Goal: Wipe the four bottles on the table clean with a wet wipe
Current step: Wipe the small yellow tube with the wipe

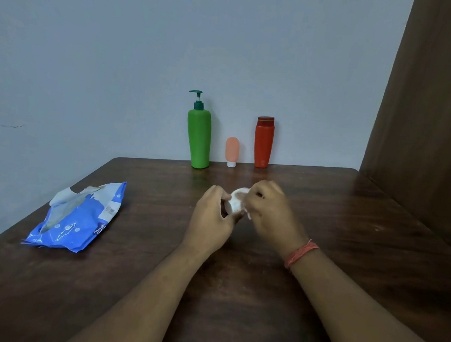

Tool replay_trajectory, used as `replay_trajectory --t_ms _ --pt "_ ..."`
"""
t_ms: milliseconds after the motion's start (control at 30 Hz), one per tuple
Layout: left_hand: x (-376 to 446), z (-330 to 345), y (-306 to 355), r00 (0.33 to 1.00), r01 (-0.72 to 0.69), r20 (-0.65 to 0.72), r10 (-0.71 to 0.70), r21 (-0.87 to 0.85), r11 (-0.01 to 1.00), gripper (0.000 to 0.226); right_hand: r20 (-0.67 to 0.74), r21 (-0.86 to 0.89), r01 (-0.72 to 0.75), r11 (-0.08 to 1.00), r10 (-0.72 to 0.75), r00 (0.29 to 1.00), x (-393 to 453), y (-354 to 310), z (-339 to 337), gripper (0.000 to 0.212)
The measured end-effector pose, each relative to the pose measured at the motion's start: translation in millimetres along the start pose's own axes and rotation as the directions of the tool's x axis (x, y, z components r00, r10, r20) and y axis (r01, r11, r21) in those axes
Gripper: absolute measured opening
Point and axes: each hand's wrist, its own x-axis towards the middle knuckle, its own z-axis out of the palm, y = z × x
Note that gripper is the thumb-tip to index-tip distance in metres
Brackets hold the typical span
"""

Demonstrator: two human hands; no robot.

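Two bare forearms are reaching in from the near edge of the dark brown wooden table (pixel 349 219), the right one wearing an orange thread wristband (pixel 302 253). Over the middle of the table the left hand (pixel 211 218) is curling its fingers around a small round white bottle (pixel 235 204), gripping it from the left. The right hand (pixel 269 208) is closing in from the other side, its fingers pinching a white wet wipe (pixel 248 215) against the bottle. Most of the bottle is being covered by both hands, so its shape and cap are hard to make out, and only a small scrap of wipe is showing below the right fingers.

Towards the left edge a crumpled blue plastic wet-wipe packet (pixel 79 219) is lying flat with its flap open.

Along the far edge, against the pale grey wall, three bottles are standing upright in a row: a tall green plastic pump bottle (pixel 199 139), a small peach tube standing on its white cap (pixel 232 151), and a red bottle with a dark red lid (pixel 263 144).
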Motion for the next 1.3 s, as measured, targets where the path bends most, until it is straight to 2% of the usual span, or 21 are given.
replay_trajectory --t_ms 67,200,367,433,500,533,667,700,833,867,967,1000,1100,1167,1300 --pt "0.2 0.4 -0.1 1.0 -0.025 0.004 0.025 0.003 1.0 0.036 0.04 -0.051 0.036 0.998 -0.034 0.999 1.1 -0.9 0.7 0.022" --pt "-1.1 0.1 1.2 0.999 -0.043 -0.001 0.043 0.044 0.998 0.036 -0.036 -0.109 -0.187 0.976 0.184 0.982 3.3 14.9 -0.3 0.019" --pt "0.1 -0.8 1.7 1.0 0.007 -0.011 -0.007 0.007 1.0 0.036 0.016 -0.05 -0.012 0.999 0.013 1.0 -2.0 3.4 0.7 0.028" --pt "0.3 -1.1 1.8 0.998 0.059 -0.01 -0.059 -0.032 0.998 0.034 -0.086 -0.035 -0.105 0.994 0.101 0.991 0.8 12.1 0.8 0.021" --pt "-0.2 -1.0 1.5 0.994 0.112 -0.001 -0.112 -0.065 0.992 0.031 -0.206 0.02 -0.246 0.969 0.245 0.947 1.1 20.5 0.1 0.02" --pt "0.1 -0.2 0.0 0.991 0.132 0.005 -0.132 -0.095 0.987 0.029 -0.225 0.036 -0.264 0.964 0.265 0.938 0.0 21.4 -0.2 0.021" --pt "1.2 0.8 -5.5 0.979 0.204 0.02 -0.205 -0.215 0.955 0.028 -0.102 -0.016 -0.105 0.994 0.103 0.989 -2.5 8.7 0.1 0.024" --pt "1.0 1.0 -6.0 0.976 0.215 0.029 -0.214 -0.226 0.95 0.029 -0.111 -0.036 -0.112 0.993 0.108 0.988 -1.4 10.1 -1.3 0.023" --pt "-1.8 1.1 -2.3 0.974 0.226 0.061 -0.218 -0.225 0.948 0.027 -0.231 0.007 -0.338 0.941 0.331 0.915 0.5 18.7 -5.6 0.022" --pt "-1.8 1.0 -2.1 0.973 0.229 0.061 -0.221 -0.232 0.945 0.027 -0.218 0.017 -0.314 0.949 0.31 0.925 -0.3 16.6 -4.6 0.022" --pt "-0.4 -0.5 -3.1 0.974 0.229 0.058 -0.221 -0.266 0.936 0.027 -0.115 0.0 -0.125 0.992 0.124 0.986 -2.1 6.2 0.4 0.02" --pt "-0.4 -0.6 -3.3 0.974 0.226 0.066 -0.217 -0.266 0.937 0.027 -0.117 -0.016 -0.116 0.993 0.113 0.987 -1.5 8.0 0.2 0.019" --pt "-3.0 -0.1 0.1 0.978 0.201 0.097 -0.183 -0.231 0.952 0.026 -0.251 0.014 -0.302 0.953 0.296 0.922 1.2 21.6 -3.7 0.018" --pt "-3.4 0.8 0.5 0.978 0.196 0.109 -0.177 -0.2 0.96 0.026 -0.248 0.042 -0.375 0.926 0.373 0.894 0.3 22.2 -4.7 0.021" --pt "-1.0 0.8 -3.1 0.98 0.192 0.097 -0.175 -0.213 0.958 0.029 -0.113 0.01 -0.152 0.988 0.152 0.982 -2.4 12.1 -2.9 0.023"
